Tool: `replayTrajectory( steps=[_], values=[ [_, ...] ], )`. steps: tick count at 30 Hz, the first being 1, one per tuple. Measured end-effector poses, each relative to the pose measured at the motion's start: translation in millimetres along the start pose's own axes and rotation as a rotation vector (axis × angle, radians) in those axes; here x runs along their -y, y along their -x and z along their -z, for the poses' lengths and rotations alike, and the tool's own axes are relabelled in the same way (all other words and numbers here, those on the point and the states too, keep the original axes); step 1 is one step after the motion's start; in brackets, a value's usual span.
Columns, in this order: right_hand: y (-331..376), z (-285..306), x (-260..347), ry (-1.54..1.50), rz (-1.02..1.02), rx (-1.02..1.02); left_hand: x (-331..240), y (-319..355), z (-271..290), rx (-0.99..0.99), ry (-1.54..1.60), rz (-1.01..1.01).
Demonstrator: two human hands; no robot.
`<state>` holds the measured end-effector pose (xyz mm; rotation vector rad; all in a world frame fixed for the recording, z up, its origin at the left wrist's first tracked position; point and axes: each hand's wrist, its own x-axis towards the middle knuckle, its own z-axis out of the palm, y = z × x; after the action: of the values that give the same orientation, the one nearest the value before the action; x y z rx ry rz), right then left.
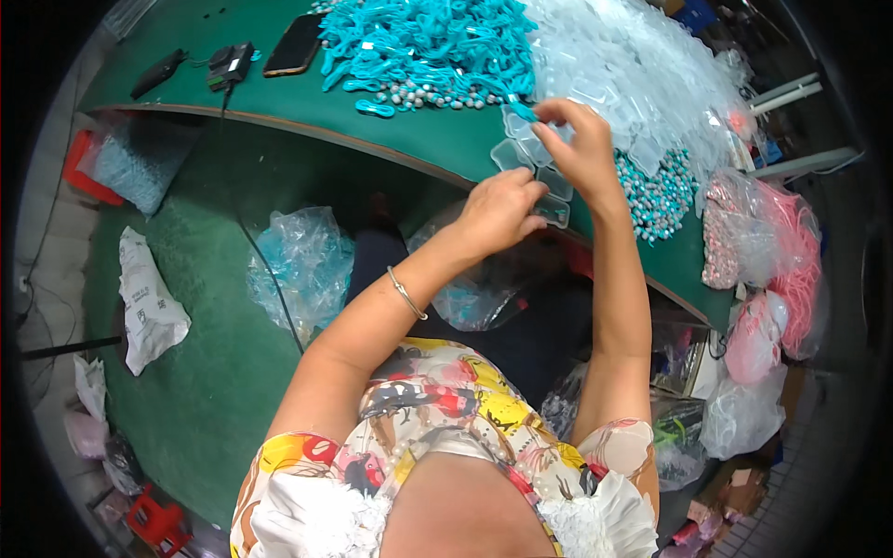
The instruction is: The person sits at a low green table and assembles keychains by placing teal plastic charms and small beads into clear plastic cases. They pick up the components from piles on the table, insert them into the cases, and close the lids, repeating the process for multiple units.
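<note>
My left hand [498,212] is at the table's front edge, fingers curled onto a small clear plastic bag [553,210]. My right hand [579,147] is raised just above and beyond it, pinching a turquoise strap piece [523,112] between thumb and fingers. A few more clear bags [517,149] lie flat on the green table [409,139] under and between both hands. A heap of turquoise straps [423,42] with grey beads lies beyond the hands, and a pile of turquoise beaded pieces [656,191] sits right of my right wrist.
A big heap of clear bags [642,65] fills the table's far right. A phone [294,44], a small black device [231,65] and a black case [158,73] lie far left. Pink-filled bags [781,270] hang right. Plastic sacks [298,265] sit on the green floor.
</note>
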<state>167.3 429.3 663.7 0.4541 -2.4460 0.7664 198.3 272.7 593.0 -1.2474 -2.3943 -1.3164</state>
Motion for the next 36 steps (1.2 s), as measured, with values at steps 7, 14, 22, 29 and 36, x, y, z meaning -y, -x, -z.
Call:
replayTrajectory(
  steps=[7,14,22,29,36],
  values=[
    [82.4,47.7,4.4,0.064,-0.122,0.156,3.8,-1.0,3.9,0.013,0.046,0.029],
    [87.6,34.7,9.0,0.251,0.031,0.232,3.7,-2.2,4.8,0.028,0.025,0.02],
    [97.9,34.1,-10.1,0.166,-0.128,0.085,4.0,-1.0,2.7,0.024,0.046,0.023],
    [92.6,24.4,-22.6,0.412,-0.228,0.183,5.1,-1.6,2.5,0.011,0.034,-0.016],
    [88.4,31.8,-11.1,0.12,-0.147,0.027,5.0,1.9,0.7,-0.06,0.089,-0.032]
  ],
)
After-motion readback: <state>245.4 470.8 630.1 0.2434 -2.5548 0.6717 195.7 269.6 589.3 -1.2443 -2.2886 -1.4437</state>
